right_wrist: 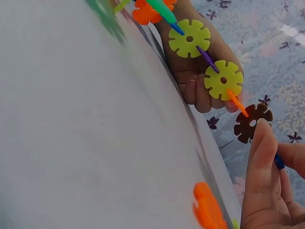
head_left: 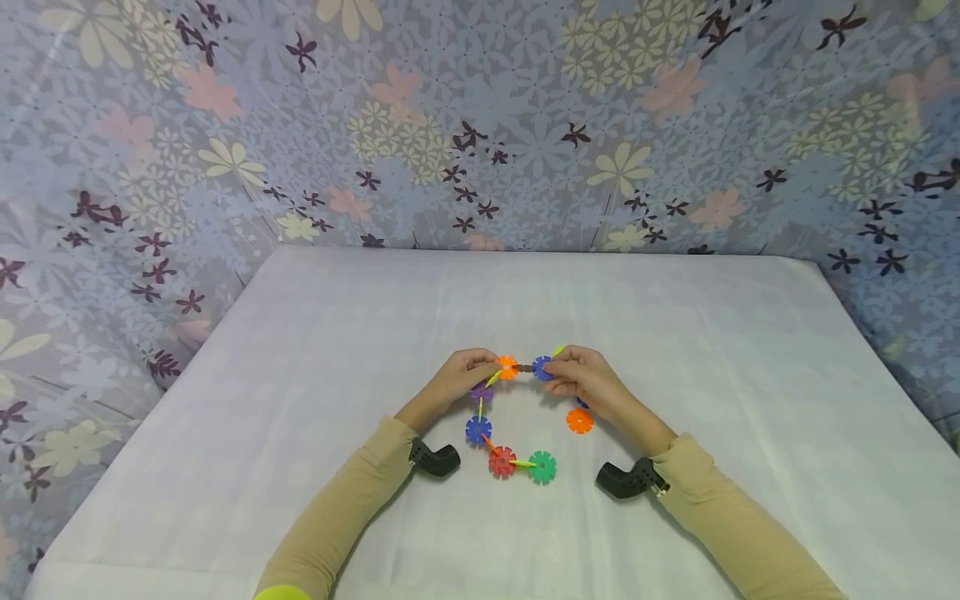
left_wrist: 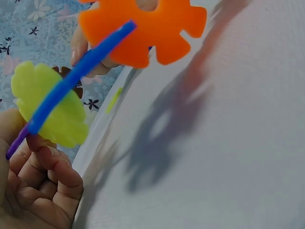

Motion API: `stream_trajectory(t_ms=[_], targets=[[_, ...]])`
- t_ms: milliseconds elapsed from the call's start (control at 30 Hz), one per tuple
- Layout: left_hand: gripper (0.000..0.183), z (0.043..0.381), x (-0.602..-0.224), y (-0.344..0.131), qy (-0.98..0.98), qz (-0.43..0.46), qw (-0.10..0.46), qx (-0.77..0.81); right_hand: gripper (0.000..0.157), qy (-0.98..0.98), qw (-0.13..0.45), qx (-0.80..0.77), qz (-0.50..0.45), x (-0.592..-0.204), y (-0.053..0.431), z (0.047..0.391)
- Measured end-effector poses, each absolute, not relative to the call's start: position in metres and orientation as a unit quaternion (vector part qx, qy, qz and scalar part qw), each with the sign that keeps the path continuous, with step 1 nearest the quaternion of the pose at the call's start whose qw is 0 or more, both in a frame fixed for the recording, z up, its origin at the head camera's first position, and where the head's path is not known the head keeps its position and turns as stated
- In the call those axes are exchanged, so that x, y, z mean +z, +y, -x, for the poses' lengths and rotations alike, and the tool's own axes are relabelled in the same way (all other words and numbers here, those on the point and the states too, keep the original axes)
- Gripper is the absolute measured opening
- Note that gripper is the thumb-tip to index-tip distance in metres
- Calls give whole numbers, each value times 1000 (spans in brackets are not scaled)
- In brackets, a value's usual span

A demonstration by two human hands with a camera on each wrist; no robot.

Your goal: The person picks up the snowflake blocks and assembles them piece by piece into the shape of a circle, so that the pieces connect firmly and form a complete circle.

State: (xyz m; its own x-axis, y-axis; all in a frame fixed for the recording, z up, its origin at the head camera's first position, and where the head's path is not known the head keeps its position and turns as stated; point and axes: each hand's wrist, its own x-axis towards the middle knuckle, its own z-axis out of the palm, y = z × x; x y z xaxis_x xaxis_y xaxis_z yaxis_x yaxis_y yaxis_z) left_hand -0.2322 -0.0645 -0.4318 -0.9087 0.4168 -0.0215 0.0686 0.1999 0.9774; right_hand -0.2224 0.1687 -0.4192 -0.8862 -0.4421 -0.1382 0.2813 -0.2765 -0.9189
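Observation:
A chain of slotted plastic discs, snowflake-shaped and many-coloured, curves between the two hands in the head view. My left hand pinches a yellow disc at the chain's upper left, beside an orange disc. Fingers of my right hand pinch a blue disc. A brown disc links the orange and blue ones. Down the left side run a purple disc, another blue disc, a red disc and a green disc at the end. Part of the chain is hidden behind the right hand.
Another orange disc shows below the right hand, with a gap between it and the green end. A white cloth covers the table. Flowered fabric hangs behind it. Black wrist cameras stick out from both sleeves.

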Motion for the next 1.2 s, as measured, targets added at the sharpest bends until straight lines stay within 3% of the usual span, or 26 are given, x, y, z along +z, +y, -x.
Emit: stream_trajectory(t_ms=[233, 633, 1200], targets=[[20, 224, -418, -65, 740, -204, 150, 624, 6, 552, 225, -801, 63, -421, 167, 220], [17, 216, -402, -64, 752, -215, 137, 608, 10, 612, 99, -776, 117, -425, 155, 211], [15, 216, -404, -66, 744, -227, 123, 616, 9, 638, 72, -757, 118, -428, 146, 205]])
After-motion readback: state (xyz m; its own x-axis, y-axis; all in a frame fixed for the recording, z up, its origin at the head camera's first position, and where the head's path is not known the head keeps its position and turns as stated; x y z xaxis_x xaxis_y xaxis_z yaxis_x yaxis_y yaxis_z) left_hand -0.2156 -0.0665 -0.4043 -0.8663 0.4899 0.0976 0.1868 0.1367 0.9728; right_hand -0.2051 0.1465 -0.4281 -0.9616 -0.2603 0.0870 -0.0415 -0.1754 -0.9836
